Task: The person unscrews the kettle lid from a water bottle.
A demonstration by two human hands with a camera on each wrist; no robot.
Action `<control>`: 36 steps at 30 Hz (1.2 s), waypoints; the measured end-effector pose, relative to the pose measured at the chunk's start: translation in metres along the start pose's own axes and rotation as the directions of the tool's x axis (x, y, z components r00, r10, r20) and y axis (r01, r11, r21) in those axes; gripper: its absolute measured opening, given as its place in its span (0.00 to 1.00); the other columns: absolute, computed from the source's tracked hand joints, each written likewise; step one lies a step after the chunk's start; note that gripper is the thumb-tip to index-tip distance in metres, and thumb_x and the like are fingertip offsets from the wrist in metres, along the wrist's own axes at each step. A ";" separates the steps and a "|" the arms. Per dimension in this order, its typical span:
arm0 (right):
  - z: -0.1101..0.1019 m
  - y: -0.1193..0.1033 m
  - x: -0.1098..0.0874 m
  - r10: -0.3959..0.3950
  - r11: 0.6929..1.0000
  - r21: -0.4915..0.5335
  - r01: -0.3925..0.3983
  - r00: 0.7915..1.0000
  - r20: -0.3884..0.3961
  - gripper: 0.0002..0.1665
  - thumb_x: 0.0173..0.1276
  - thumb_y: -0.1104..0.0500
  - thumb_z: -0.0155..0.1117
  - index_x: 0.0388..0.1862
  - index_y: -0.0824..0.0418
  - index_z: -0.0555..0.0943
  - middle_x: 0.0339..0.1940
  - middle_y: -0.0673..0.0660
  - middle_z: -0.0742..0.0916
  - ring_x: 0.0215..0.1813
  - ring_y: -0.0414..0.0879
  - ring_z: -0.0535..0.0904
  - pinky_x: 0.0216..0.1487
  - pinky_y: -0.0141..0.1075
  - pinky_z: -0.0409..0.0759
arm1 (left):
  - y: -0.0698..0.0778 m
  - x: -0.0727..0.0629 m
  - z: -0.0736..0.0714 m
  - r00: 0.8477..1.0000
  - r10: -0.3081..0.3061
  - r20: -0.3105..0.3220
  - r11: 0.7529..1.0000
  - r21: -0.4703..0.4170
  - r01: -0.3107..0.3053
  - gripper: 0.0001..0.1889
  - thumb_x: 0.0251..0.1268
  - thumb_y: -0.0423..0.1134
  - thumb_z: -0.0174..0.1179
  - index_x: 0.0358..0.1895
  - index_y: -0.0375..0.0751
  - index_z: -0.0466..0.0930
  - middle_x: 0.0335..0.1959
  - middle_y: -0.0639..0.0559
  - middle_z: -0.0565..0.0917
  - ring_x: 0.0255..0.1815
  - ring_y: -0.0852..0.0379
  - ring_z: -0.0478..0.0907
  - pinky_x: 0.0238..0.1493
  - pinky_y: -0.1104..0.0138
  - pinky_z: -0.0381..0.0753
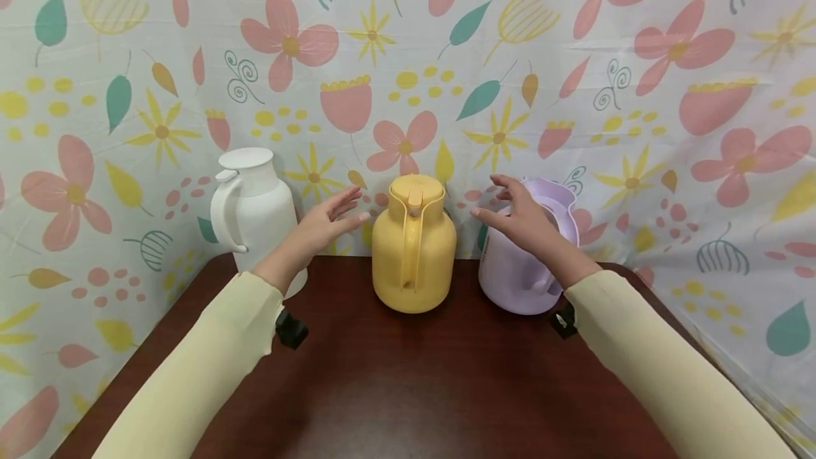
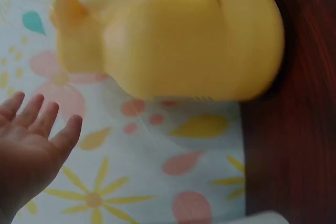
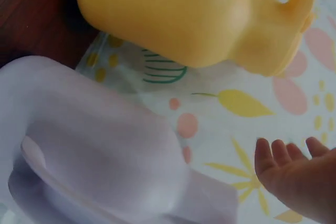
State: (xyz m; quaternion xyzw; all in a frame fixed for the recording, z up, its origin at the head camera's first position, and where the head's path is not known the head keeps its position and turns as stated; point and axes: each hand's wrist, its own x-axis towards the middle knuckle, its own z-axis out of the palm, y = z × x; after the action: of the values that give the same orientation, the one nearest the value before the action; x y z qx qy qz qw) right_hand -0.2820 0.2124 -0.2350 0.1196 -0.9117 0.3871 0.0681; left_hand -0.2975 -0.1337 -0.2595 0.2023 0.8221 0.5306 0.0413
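Between my two hands a yellow thermos jug [image 1: 385, 261] stands upright, its handle toward me. My left hand [image 1: 323, 224] hovers to its left with fingers spread and nothing in them; in the left wrist view the left hand [image 2: 31, 145] is apart from the yellow jug [image 2: 173, 40]. My right hand [image 1: 525, 218] is held on the other side, fingers extended, in front of a lilac jug [image 1: 503, 275] that it partly hides. In the right wrist view the right hand [image 3: 299, 174] touches neither the yellow jug [image 3: 173, 14] nor the lilac jug [image 3: 105, 135].
A white jug [image 1: 261, 211] stands at the back left, partly behind the left forearm. All three jugs stand near the far edge of a dark red-brown table [image 1: 408, 381]. Behind them hangs a flower-printed curtain [image 1: 408, 34]. A black wrist device [image 1: 291, 329] sits by the left cuff.
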 end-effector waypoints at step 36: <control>0.077 0.057 0.046 -0.063 0.955 0.296 -0.030 0.953 0.296 0.45 0.82 0.53 0.53 0.85 0.60 0.42 0.86 0.65 0.52 0.87 0.61 0.46 0.84 0.57 0.53 | -0.070 0.049 0.038 0.994 -0.089 0.064 0.985 -0.145 0.097 0.37 0.79 0.40 0.55 0.83 0.45 0.46 0.85 0.46 0.48 0.87 0.46 0.47 0.85 0.50 0.50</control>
State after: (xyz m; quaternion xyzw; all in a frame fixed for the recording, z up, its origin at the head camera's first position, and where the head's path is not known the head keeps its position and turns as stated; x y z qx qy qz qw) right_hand -0.3443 0.1870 -0.3177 0.1941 -0.8416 0.4963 -0.0877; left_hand -0.3512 -0.1073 -0.3309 0.1750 0.7875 0.5817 0.1045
